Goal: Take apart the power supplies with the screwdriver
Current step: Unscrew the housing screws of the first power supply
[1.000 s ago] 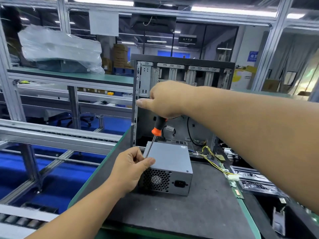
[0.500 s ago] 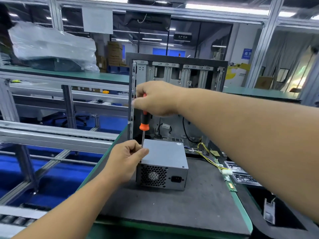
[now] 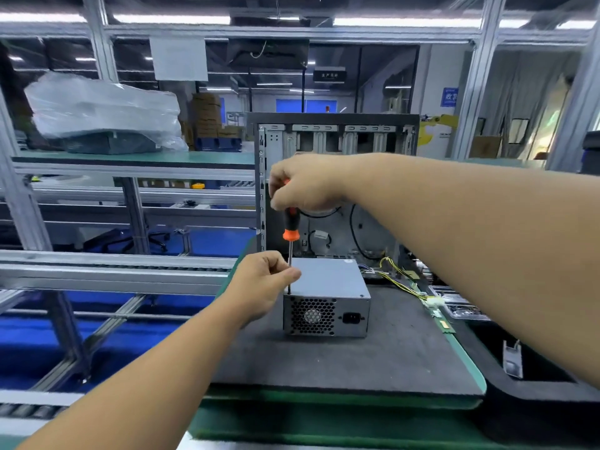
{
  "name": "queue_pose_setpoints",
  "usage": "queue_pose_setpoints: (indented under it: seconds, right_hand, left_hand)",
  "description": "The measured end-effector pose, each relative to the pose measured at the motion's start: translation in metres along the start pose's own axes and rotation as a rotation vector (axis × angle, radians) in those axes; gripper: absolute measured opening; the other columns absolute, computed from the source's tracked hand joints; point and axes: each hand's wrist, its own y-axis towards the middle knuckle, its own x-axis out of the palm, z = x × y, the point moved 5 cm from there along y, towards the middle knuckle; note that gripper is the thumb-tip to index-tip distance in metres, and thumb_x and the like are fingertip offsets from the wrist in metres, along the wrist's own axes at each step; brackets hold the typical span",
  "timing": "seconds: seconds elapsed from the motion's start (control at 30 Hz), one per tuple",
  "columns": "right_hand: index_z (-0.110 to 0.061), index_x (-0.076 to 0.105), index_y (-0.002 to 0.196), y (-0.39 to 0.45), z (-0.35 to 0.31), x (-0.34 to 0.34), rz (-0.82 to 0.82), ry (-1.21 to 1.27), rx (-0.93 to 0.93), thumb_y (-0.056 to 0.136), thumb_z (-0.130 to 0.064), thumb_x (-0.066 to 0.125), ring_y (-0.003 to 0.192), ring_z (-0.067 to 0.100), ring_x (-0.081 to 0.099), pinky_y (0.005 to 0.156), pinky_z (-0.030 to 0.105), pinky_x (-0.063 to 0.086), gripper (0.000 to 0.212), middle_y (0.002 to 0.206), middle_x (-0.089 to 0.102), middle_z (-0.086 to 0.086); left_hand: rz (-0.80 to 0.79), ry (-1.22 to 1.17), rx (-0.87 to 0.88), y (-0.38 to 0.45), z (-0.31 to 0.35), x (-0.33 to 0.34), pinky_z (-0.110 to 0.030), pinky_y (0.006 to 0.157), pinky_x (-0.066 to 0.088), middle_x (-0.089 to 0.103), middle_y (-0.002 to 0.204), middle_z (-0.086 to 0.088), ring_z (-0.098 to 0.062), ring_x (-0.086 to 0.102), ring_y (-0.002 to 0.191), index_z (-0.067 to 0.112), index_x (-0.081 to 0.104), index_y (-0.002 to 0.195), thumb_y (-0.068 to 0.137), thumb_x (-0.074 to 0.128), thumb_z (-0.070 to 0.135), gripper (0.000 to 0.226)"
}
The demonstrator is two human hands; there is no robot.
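A grey metal box-shaped power supply (image 3: pixel 328 297) sits on a dark grey mat-covered surface (image 3: pixel 341 362), close to its left edge and well back from its near edge. Its perforated fan grille and power socket face the camera.

The right hand (image 3: pixel 305 183) is curled around the top of an upright black-and-orange-handled screwdriver (image 3: pixel 290 228). The thin metal shaft runs straight down, and its tip meets the top face of the power supply at the front left corner. The left hand (image 3: pixel 264 284) pinches the shaft just above the tip between thumb and fingers, resting against the box's left top edge.

Just behind the power supply stands an open grey metal computer case (image 3: pixel 331 138), near the far edge of the surface. Yellow and black wires (image 3: pixel 399 280) trail from the back right of the box toward the right edge, where a tray of small parts (image 3: pixel 461 306) lies. The mat in front of the box and to its right is bare up to the green-trimmed near edge. Left of the surface runs a metal roller conveyor (image 3: pixel 113 264).
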Motion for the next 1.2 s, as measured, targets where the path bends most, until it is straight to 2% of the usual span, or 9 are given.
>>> queue_pose_setpoints:
  seconds: [0.17,0.27,0.33,0.47,0.6,0.77,1.0,1.1,1.2]
  right_hand:
    - [-0.011,0.062,0.112,0.001,-0.015,-0.002,0.062,-0.317,0.094,0.102,-0.06,0.048,0.083,0.025,0.067,0.064,0.034,0.05,0.053,0.094,0.067,0.002]
    - [-0.008,0.064,0.114,0.0,-0.016,0.0,-0.046,-0.061,0.173,0.102,-0.031,0.059,0.078,0.035,0.078,0.067,0.045,0.066,0.027,0.1,0.074,0.018]
    - [-0.007,0.064,0.115,-0.001,-0.016,-0.001,-0.084,0.033,0.189,0.098,-0.02,0.062,0.074,0.037,0.075,0.068,0.049,0.066,0.022,0.106,0.072,0.024]
    - [-0.01,0.065,0.11,-0.002,-0.016,-0.001,-0.054,-0.011,0.208,0.099,-0.04,0.065,0.07,0.035,0.076,0.059,0.039,0.065,0.032,0.096,0.073,0.022]
    - [-0.011,0.065,0.107,0.0,-0.017,0.0,-0.023,-0.092,0.216,0.099,-0.049,0.06,0.062,0.032,0.076,0.051,0.03,0.058,0.039,0.081,0.073,0.014]
    - [-0.012,0.066,0.109,0.008,-0.022,0.0,0.026,-0.051,0.17,0.098,-0.038,0.063,0.065,0.035,0.076,0.056,0.036,0.063,0.028,0.076,0.071,0.011]
    - [-0.008,0.068,0.108,0.016,-0.02,0.0,0.028,-0.038,0.167,0.095,-0.03,0.064,0.069,0.035,0.078,0.062,0.048,0.066,0.026,0.089,0.076,0.016]
    - [-0.008,0.068,0.105,0.016,-0.017,0.003,0.021,-0.013,0.146,0.094,-0.028,0.071,0.066,0.033,0.077,0.055,0.04,0.065,0.022,0.084,0.075,0.015]
    - [-0.01,0.068,0.102,0.013,-0.013,0.003,0.021,0.043,0.108,0.091,-0.02,0.076,0.062,0.03,0.076,0.052,0.035,0.062,0.017,0.084,0.075,0.014]
  left_hand:
    - [-0.002,0.064,0.008,0.005,0.003,0.0,-0.012,0.05,0.037,0.05,0.055,0.015,-0.003,0.041,0.05,0.021,0.049,0.065,0.083,0.085,0.033,0.042]
    - [-0.095,0.054,0.035,0.006,0.005,-0.004,-0.028,0.07,0.052,0.069,0.074,0.015,-0.005,0.06,0.068,0.026,0.067,0.079,0.094,0.069,0.042,0.022]
    - [-0.093,0.121,0.039,0.009,0.007,-0.007,-0.037,0.066,0.05,0.066,0.067,0.006,-0.01,0.057,0.063,0.023,0.064,0.075,0.091,0.069,0.046,0.029]
    - [-0.026,0.165,-0.017,0.016,0.012,-0.01,-0.034,0.061,0.046,0.05,0.057,0.007,-0.018,0.052,0.057,0.023,0.05,0.061,0.077,0.085,0.05,0.047]
    - [-0.098,0.105,0.05,0.015,0.018,-0.006,-0.045,0.074,0.058,0.063,0.07,-0.001,-0.014,0.058,0.067,0.028,0.066,0.079,0.085,0.072,0.052,0.026]
    - [-0.007,0.188,0.013,0.021,0.018,-0.014,-0.038,0.062,0.051,0.053,0.056,0.003,-0.013,0.047,0.059,0.02,0.045,0.061,0.082,0.084,0.045,0.051]
    - [-0.085,0.217,0.11,0.016,0.017,-0.014,-0.038,0.058,0.048,0.057,0.059,0.003,-0.017,0.052,0.059,0.02,0.058,0.071,0.095,0.069,0.042,0.035]
    - [-0.041,0.199,0.074,0.019,0.019,-0.014,-0.031,0.055,0.041,0.042,0.051,0.011,-0.01,0.038,0.052,0.018,0.047,0.063,0.085,0.08,0.044,0.048]
    - [-0.174,0.239,0.078,0.016,0.014,-0.013,-0.029,0.058,0.044,0.05,0.057,0.014,-0.006,0.047,0.055,0.023,0.065,0.082,0.082,0.083,0.049,0.031]
